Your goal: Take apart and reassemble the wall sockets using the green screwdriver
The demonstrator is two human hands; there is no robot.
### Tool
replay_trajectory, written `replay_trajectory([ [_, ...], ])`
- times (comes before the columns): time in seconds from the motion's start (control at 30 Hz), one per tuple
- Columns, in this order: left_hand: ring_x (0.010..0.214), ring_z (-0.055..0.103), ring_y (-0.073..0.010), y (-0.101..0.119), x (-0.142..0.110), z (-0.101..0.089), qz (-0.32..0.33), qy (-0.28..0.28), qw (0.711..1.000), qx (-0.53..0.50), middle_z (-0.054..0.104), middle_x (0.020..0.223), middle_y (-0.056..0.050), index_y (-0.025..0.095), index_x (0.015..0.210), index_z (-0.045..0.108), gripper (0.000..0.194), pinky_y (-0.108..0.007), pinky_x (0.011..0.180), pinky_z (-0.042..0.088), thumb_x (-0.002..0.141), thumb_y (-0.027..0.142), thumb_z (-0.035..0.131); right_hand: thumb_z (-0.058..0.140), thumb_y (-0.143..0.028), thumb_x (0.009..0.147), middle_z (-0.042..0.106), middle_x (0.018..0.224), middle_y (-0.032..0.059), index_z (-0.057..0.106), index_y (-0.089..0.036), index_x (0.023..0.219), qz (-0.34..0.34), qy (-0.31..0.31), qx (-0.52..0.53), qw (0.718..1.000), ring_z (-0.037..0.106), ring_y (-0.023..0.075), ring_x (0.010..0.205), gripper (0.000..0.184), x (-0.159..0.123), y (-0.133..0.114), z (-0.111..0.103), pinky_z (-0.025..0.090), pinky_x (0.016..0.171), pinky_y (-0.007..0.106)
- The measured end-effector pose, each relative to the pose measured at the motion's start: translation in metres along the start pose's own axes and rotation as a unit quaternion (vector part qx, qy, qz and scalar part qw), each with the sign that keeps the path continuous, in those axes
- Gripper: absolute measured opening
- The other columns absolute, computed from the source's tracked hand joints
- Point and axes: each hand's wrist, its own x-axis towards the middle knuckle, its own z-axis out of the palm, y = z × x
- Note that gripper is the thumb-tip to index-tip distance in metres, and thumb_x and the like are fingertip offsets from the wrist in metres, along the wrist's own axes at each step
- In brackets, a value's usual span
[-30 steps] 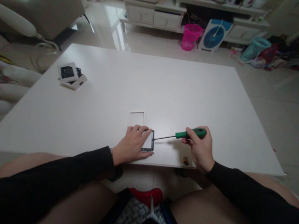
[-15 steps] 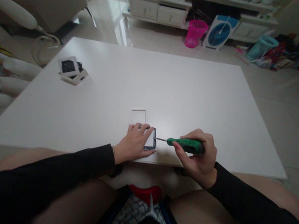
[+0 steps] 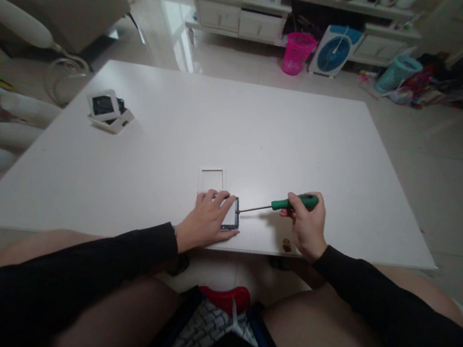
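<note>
So the right grip (image 3: 309, 223) has fingers and thumb wrapped round a long screwdriver with a green handle and thin metal shaft (image 3: 279, 205), tip touching the dark right-hand edge of a small rectangular white panel with a dark grey frame (image 3: 229, 217). That panel's under the left grip (image 3: 205, 219), pinched between fingers and thumb near the desk's front edge. The smooth white desk (image 3: 166, 146) also has a tiny yellow-and-dark item (image 3: 286, 245) and a thin white rectangular frame (image 3: 212, 169). Beyond it: shiny pale tiled floor (image 3: 222, 62), a pink perforated basket (image 3: 298, 55), and a boxy blue-and-white fan (image 3: 334, 52).
</note>
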Motion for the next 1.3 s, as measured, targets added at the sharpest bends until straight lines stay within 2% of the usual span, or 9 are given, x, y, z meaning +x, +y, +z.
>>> replay_trajectory([
  [0.27, 0.121, 0.049, -0.0385, 0.000, 0.000, -0.001, 0.000, -0.002, 1.000, 0.003, 0.054, 0.144, -0.020, 0.012, 0.147, 0.048, 0.071, -0.053, 0.099, 0.039, 0.099, 0.065, 0.053, 0.097, -0.040, 0.063, 0.064, 0.065, -0.0105, 0.050, -0.024, 0.084, 0.105, 0.048, 0.051, 0.992, 0.063, 0.0084, 0.046, 0.055, 0.002, 0.018, -0.001, 0.056, 0.042, 0.018],
  [0.53, 0.119, 0.049, -0.0369, 0.001, 0.000, -0.001, -0.012, 0.000, 1.000, -0.029, 0.055, 0.143, -0.018, 0.016, 0.144, 0.050, 0.061, -0.052, 0.098, 0.039, 0.101, 0.060, 0.054, 0.101, -0.038, 0.059, 0.062, 0.063, -0.0092, 0.050, -0.023, 0.080, 0.172, 0.070, 0.053, 0.981, 0.060, 0.0077, 0.046, 0.057, 0.005, 0.024, -0.002, 0.056, 0.042, 0.017],
  [0.63, 0.119, 0.049, -0.0373, 0.001, 0.001, -0.001, -0.014, 0.002, 0.999, -0.029, 0.055, 0.143, -0.018, 0.015, 0.144, 0.051, 0.062, -0.053, 0.099, 0.040, 0.101, 0.060, 0.055, 0.099, -0.043, 0.063, 0.062, 0.066, -0.0101, 0.049, -0.024, 0.084, 0.116, 0.065, 0.036, 0.990, 0.062, 0.0080, 0.047, 0.057, 0.003, 0.014, 0.000, 0.056, 0.043, 0.018],
  [0.73, 0.119, 0.049, -0.0374, 0.001, 0.000, 0.000, -0.014, 0.004, 1.000, -0.023, 0.055, 0.143, -0.018, 0.015, 0.144, 0.051, 0.063, -0.053, 0.098, 0.040, 0.101, 0.061, 0.055, 0.092, -0.046, 0.074, 0.060, 0.071, -0.0105, 0.046, -0.026, 0.089, -0.009, 0.013, -0.020, 1.000, 0.065, 0.0106, 0.049, 0.052, -0.007, -0.006, 0.004, 0.056, 0.043, 0.021],
  [0.87, 0.120, 0.049, -0.0372, 0.001, 0.000, 0.002, -0.010, 0.010, 1.000, -0.011, 0.055, 0.144, -0.019, 0.014, 0.143, 0.051, 0.066, -0.052, 0.098, 0.039, 0.101, 0.064, 0.052, 0.087, -0.033, 0.082, 0.059, 0.082, -0.0089, 0.046, -0.027, 0.096, -0.194, -0.075, -0.084, 0.974, 0.067, 0.0101, 0.051, 0.043, -0.031, -0.031, 0.008, 0.057, 0.046, 0.024],
  [0.93, 0.120, 0.049, -0.0374, 0.001, 0.000, 0.002, -0.010, 0.011, 1.000, -0.011, 0.054, 0.145, -0.019, 0.013, 0.144, 0.050, 0.067, -0.052, 0.099, 0.039, 0.101, 0.065, 0.052, 0.086, -0.031, 0.083, 0.059, 0.084, -0.0085, 0.046, -0.027, 0.097, -0.229, -0.097, -0.087, 0.965, 0.067, 0.0101, 0.053, 0.042, -0.037, -0.034, 0.009, 0.058, 0.047, 0.024],
  [1.0, 0.121, 0.048, -0.0377, 0.001, -0.001, 0.003, -0.012, 0.011, 1.000, -0.014, 0.054, 0.145, -0.020, 0.013, 0.145, 0.050, 0.068, -0.052, 0.099, 0.039, 0.101, 0.065, 0.051, 0.085, -0.034, 0.084, 0.058, 0.082, -0.0090, 0.045, -0.028, 0.097, -0.202, -0.078, -0.084, 0.973, 0.066, 0.0103, 0.052, 0.043, -0.036, -0.031, 0.009, 0.057, 0.045, 0.024],
  [1.13, 0.121, 0.048, -0.0385, 0.002, 0.000, 0.003, -0.016, 0.010, 1.000, -0.015, 0.054, 0.144, -0.019, 0.014, 0.147, 0.049, 0.069, -0.053, 0.099, 0.039, 0.100, 0.064, 0.052, 0.089, -0.045, 0.079, 0.059, 0.078, -0.0100, 0.044, -0.027, 0.093, -0.059, 0.002, -0.043, 0.997, 0.067, 0.0103, 0.051, 0.050, -0.017, -0.010, 0.004, 0.058, 0.044, 0.022],
  [1.3, 0.121, 0.048, -0.0391, 0.001, 0.000, 0.004, -0.019, 0.011, 1.000, -0.011, 0.054, 0.143, -0.019, 0.016, 0.147, 0.050, 0.068, -0.054, 0.100, 0.038, 0.099, 0.063, 0.054, 0.095, -0.046, 0.067, 0.062, 0.071, -0.0107, 0.047, -0.025, 0.089, 0.079, 0.045, 0.026, 0.995, 0.065, 0.0084, 0.050, 0.057, -0.002, 0.018, -0.003, 0.059, 0.047, 0.018],
])
